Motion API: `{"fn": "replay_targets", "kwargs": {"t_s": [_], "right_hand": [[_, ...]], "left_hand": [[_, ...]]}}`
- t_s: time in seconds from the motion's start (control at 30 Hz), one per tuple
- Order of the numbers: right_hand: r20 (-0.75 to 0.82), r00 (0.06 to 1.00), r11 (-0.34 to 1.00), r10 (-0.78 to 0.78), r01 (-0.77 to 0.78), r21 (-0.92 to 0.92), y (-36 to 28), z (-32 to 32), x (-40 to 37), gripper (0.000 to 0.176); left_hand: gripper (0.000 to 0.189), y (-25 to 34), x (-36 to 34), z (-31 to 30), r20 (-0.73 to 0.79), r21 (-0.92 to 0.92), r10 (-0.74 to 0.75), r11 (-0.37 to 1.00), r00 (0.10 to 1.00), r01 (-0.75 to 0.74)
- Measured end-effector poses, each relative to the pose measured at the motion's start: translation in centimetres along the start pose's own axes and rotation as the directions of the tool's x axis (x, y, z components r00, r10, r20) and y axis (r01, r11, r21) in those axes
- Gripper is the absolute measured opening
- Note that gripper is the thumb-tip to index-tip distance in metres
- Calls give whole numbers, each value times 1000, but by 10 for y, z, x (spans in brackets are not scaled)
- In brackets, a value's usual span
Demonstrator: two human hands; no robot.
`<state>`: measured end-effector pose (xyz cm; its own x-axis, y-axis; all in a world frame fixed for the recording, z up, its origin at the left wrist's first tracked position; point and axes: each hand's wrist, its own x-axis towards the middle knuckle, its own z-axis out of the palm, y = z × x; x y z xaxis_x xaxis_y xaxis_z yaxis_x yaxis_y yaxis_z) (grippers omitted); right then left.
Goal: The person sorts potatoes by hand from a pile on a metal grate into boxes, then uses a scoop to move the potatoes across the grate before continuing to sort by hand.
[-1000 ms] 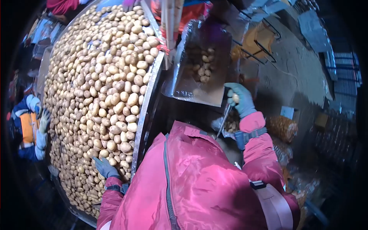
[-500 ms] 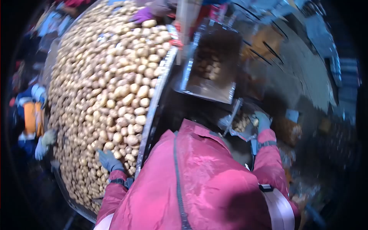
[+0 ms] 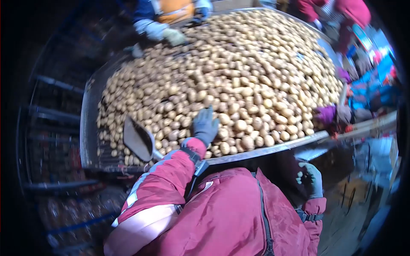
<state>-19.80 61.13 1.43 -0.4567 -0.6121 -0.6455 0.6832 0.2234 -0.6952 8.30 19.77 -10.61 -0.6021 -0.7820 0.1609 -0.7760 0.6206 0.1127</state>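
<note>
A big metal table (image 3: 273, 148) is heaped with pale potatoes (image 3: 239, 81). My left hand (image 3: 205, 126), in a blue-grey glove, lies flat on the potatoes near the table's front rim, fingers spread and holding nothing. Just to its left a dark metal scoop (image 3: 137, 138) rests on the heap. My right hand (image 3: 311, 178), gloved as well, hangs below the rim on the right, away from the potatoes, fingers apart and nothing clearly in it. My red jacket (image 3: 222, 213) fills the lower part of the view.
Other people work around the table: a gloved hand (image 3: 173, 36) of someone in an orange vest at the far side, a purple-gloved hand (image 3: 326, 114) at the right rim, and a red sleeve (image 3: 354, 10) at the top right. Dark metal racks (image 3: 55, 128) stand at the left.
The view has swung round towards the table. My right hand has left the bag and chute and dropped beside the rim. My left hand has moved further onto the potatoes.
</note>
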Motion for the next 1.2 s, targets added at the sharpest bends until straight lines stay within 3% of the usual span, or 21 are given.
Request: {"fn": "replay_targets", "kwargs": {"t_s": [0.07,0.1,0.13,0.2,0.23,0.27,0.33,0.37,0.4,0.43,0.53,0.6,0.67,0.73,0.77,0.9,0.93,1.0,1.07,1.13,1.2], "right_hand": [[119,992,972,-40,66,-225,-16,72,20,28],[113,991,997,72,-70,-24,-19,108,27,24],[237,960,847,-148,247,-470,-6,121,45,20],[321,946,933,-33,145,-329,-3,179,52,19],[366,928,884,-72,229,-408,8,201,61,22],[435,897,835,-81,300,-462,11,227,61,25],[422,879,879,223,6,-477,23,270,71,27],[450,856,855,253,20,-518,29,295,70,28],[463,839,849,287,2,-529,45,312,77,28],[512,804,842,302,26,-538,59,331,81,29],[643,690,825,334,117,-554,97,385,87,36],[688,670,822,281,202,-532,130,408,100,42],[709,662,760,242,325,-562,146,434,91,54],[700,671,741,244,337,-581,169,443,95,60],[669,687,710,283,319,-628,170,454,89,66],[692,682,658,237,411,-630,174,464,80,72],[736,656,429,164,625,-652,167,467,74,69],[790,592,509,159,636,-579,170,467,79,67],[834,516,303,195,777,-552,177,455,97,56],[947,287,513,147,796,-321,211,416,154,38],[772,578,459,264,628,-628,178,429,128,34]], "left_hand": [[62,-3,-6,-21,-42,-363,-8,932,999,-8],[57,-27,-12,10,-23,-134,133,982,991,-135],[55,-25,-24,-43,-55,-321,85,942,995,-98],[52,-48,-42,-120,-301,-506,-55,855,952,-111],[51,-80,-53,-140,-412,-396,-68,911,908,-111],[49,-107,-67,-174,-361,-474,-202,880,911,8],[49,-189,-105,-182,-469,-285,-334,934,818,218],[54,-216,-127,-179,-383,-580,-529,776,758,249],[57,-268,-154,-146,-399,-464,-610,779,685,423],[57,-300,-176,-126,-311,-607,-691,673,652,423],[57,-336,-205,-108,131,-866,-858,145,496,479],[56,-356,-207,-67,123,-926,-827,103,549,362],[54,-348,-191,-56,243,-957,-846,-128,475,262],[52,-367,-186,-11,-64,-884,-834,302,548,356],[51,-371,-180,5,101,-987,-866,-26,489,158],[47,-348,-170,8,183,-980,-824,-193,537,39],[45,-318,-162,-38,250,-962,-800,-270,545,44],[44,-290,-149,-61,265,-947,-771,-322,579,4],[46,-246,-135,-106,296,-907,-776,-411,557,-91],[50,-250,-124,-84,178,-971,-816,-237,549,-38],[54,-244,-122,-114,236,-964,-811,-264,536,26]]}}
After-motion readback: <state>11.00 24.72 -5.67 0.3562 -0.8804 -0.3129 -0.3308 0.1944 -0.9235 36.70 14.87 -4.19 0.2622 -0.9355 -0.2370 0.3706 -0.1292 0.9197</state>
